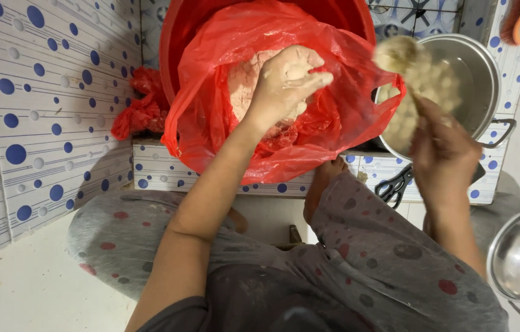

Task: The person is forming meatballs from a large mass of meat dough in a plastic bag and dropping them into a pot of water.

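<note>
Pinching dough [254, 77] inside the red bag [334, 117], your left hand [287, 80] closes on a piece; right of the bag, your right hand [438, 147] grips a blurred, seemingly dough-coated tool [404, 58] over the steel pot [484, 74].

a white wall tiled with blue dots [32, 110] is seen at nine o'clock; a matching tiled ledge [168, 172] is set across the centre, pale floor [32, 289] below.
</note>
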